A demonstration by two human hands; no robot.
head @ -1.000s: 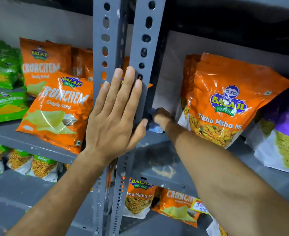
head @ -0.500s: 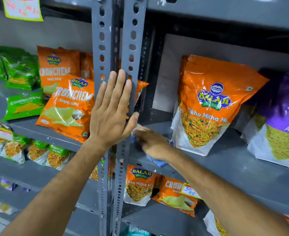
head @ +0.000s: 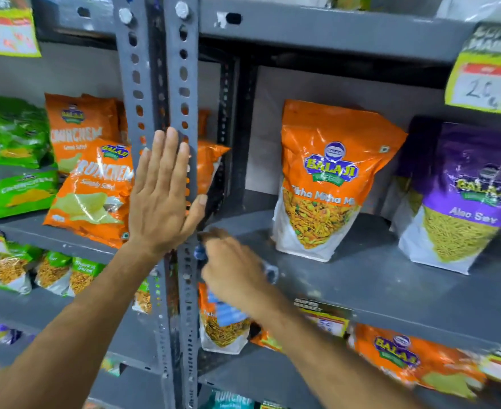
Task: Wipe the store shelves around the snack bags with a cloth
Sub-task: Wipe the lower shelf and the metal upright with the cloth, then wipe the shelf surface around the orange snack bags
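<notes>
Left hand (head: 162, 199) is flat and wide open against the grey posts (head: 184, 119), fingers together and pointing up, thumb splayed out to the right across the slotted metal, gripping nothing. Right hand (head: 233, 268) is down low at the front left corner of the grey shelf (head: 376, 278), blurred, fingers curled in over a blue cloth (head: 269, 273). Bits of blue peek out at the left by the knuckles and at the right past the back of the hand, and a lighter blue flap hangs below the shelf edge in front of a bag on the level beneath. The cloth sits on the shelf right beside the post, well left of the bags.

On that same shelf an orange Tikha Mitha bag (head: 326, 184) stands upright near the middle, apart from the hand. To its right stands a purple Aloo Sev bag (head: 461, 202), with a gap of bare shelf between the two. Left of the posts, on the neighbouring shelf, orange Crunchem bags (head: 93, 184) lean forward, the front one partly behind the left hand, and green bags (head: 22, 160) lie further left. A yellow price tag (head: 485, 84) hangs from the shelf above at upper right. Lower levels hold more orange and green bags, blurred.
</notes>
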